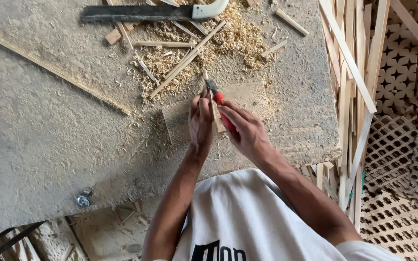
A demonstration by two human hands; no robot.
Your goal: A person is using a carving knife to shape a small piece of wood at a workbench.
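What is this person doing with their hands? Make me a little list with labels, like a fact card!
left hand: pinches a thin wooden stick, held upright
right hand: grips a red-handled knife, blade near the stick's top
under the hands: small wooden board lying on the dusty table
behind the hands: pile of wood shavings mixed with cut sticks
top edge: big dark blade with a pale handle
right side: bundle of long wooden strips beside lattice panels

I see no packages, labels, signs or screens here; only black print on my white shirt (247, 217), low in view.
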